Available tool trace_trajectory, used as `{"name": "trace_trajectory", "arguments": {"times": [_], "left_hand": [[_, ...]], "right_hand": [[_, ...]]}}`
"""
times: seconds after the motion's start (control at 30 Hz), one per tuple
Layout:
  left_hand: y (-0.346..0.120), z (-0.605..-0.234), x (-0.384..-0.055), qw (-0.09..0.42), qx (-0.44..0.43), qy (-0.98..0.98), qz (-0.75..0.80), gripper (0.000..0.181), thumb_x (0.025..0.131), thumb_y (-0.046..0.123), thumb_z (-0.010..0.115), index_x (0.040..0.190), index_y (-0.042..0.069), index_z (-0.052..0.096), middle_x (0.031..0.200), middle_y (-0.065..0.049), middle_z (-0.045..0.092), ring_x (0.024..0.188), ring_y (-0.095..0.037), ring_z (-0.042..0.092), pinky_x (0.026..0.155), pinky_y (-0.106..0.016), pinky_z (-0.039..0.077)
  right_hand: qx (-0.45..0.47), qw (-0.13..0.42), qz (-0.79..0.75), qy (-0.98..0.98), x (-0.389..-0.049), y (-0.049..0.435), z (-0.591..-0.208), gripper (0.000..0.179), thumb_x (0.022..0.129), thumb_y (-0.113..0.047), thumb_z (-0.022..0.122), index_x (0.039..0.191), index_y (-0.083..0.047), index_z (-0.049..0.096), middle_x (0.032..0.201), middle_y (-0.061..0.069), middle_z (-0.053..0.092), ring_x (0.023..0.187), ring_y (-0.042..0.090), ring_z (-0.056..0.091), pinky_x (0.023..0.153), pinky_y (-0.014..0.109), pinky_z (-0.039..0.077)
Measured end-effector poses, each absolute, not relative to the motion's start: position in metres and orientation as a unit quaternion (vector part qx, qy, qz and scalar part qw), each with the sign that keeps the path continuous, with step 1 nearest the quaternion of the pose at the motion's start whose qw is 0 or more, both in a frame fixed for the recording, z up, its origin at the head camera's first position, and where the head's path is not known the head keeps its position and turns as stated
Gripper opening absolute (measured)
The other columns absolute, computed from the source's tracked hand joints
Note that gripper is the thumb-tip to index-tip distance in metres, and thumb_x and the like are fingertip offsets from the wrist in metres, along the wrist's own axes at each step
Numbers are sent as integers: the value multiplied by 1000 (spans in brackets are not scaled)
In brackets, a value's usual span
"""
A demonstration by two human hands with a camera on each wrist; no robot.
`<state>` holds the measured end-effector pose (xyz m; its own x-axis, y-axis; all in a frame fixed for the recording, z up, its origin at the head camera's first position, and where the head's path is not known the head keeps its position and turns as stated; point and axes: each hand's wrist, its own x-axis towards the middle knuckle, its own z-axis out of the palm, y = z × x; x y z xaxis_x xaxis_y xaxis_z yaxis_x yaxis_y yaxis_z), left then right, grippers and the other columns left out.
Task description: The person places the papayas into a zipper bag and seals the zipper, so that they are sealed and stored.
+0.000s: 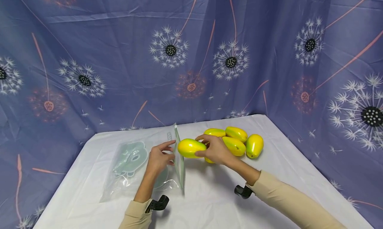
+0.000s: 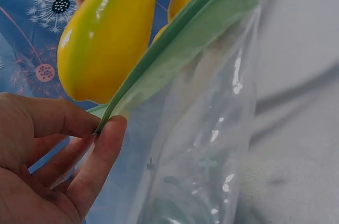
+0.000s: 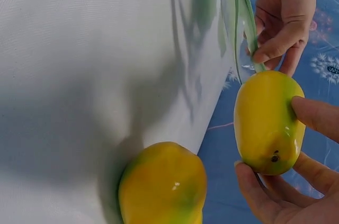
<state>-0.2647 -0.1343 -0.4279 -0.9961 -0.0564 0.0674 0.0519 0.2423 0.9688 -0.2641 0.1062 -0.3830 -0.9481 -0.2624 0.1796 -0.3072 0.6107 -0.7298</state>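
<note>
A clear zip bag point(image 1: 137, 165) with a green rim and a pale green cartoon print lies toward the left of the table. My left hand point(image 1: 160, 157) pinches the green zip edge point(image 2: 159, 49) between thumb and finger, and the bag's mouth stands raised. In my right hand point(image 1: 216, 149) I grip a yellow-green mango point(image 1: 191, 148) by one end, its other end at the bag's mouth. The left wrist view shows this mango point(image 2: 108, 38) just beside the green edge, outside the clear part. Fingers of the right hand point(image 3: 312, 176) curl round it in the right wrist view.
Several more mangoes point(image 1: 236, 134) sit grouped on the right part of the white-covered table point(image 1: 239, 202); one point(image 1: 255, 146) lies at the group's right end. A purple dandelion-print curtain point(image 1: 191, 56) hangs behind and at both sides.
</note>
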Motion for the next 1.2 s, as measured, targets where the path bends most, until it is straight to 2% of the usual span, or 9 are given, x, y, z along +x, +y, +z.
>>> {"name": "trace_trajectory", "arguments": {"times": [0.53, 0.9, 1.07, 1.2], "left_hand": [[-138, -427, -264, 17, 7, -734, -679, 58, 75, -13, 68, 127, 13, 73, 102, -17, 64, 70, -21, 65, 62, -42, 63], [-140, -424, -260, 8, -2, -712, -702, 53, 77, -13, 69, 126, 8, 73, 104, -19, 62, 71, -21, 63, 65, -44, 64], [-141, -423, -260, 10, -3, -712, -702, 52, 77, -13, 68, 126, 4, 72, 102, -17, 63, 70, -20, 63, 67, -48, 63], [-141, -423, -259, 4, -4, -707, -707, 52, 76, -13, 68, 125, 6, 72, 101, -16, 65, 69, -21, 64, 73, -55, 62]], "right_hand": [[170, 40, 401, -899, -265, 100, -391, 49, 74, -23, 89, 121, -16, 74, 110, 8, 74, 83, 15, 66, 75, 32, 55], [161, 45, 414, -895, -269, 96, -401, 47, 72, -22, 90, 115, -14, 74, 106, 6, 74, 81, 14, 67, 70, 29, 55], [157, 31, 432, -888, -270, 94, -406, 47, 72, -22, 90, 116, -14, 74, 104, 7, 74, 81, 16, 69, 68, 29, 56], [152, 23, 444, -883, -272, 93, -410, 46, 73, -23, 90, 116, -15, 75, 104, 8, 74, 85, 19, 71, 71, 30, 58]]}}
